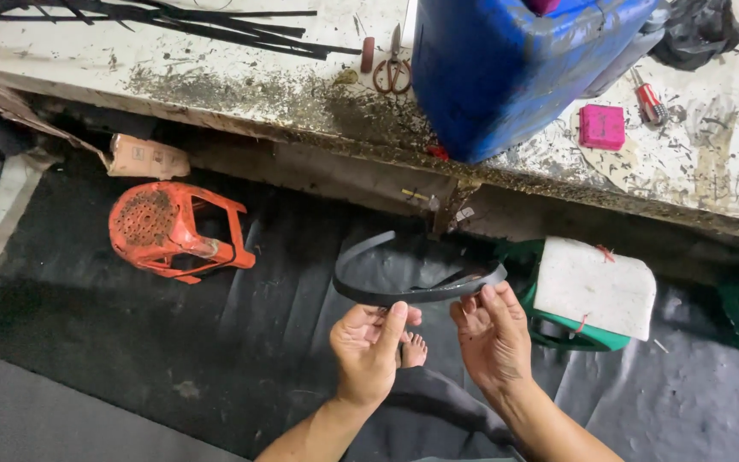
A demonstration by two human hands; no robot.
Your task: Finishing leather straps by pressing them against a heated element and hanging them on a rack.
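Far left on the table (241,85): a bundle of thin black strips (173,21) is lying across the stained top. Below it, a small tan cardboard box (149,156) with pale labels is sitting under the table edge, and an orange plastic stool (173,229) is lying tipped on its side on the black floor sheet (130,342).

Centre: the left hand (369,342) is pinching the near edge of a black rubber strip (412,287), fingers closed on it. The strip is flat, dark grey-black, curving into an open loop, held in the air above the floor, near the table front. The right hand (493,334) is gripping the strip's right end, fingers closed on it.

Far centre: scissors (393,68), then a big blue plastic canister (515,68).

Right: a small square pink box (601,127) on the table; a green stool with a white cushion (596,287) below.
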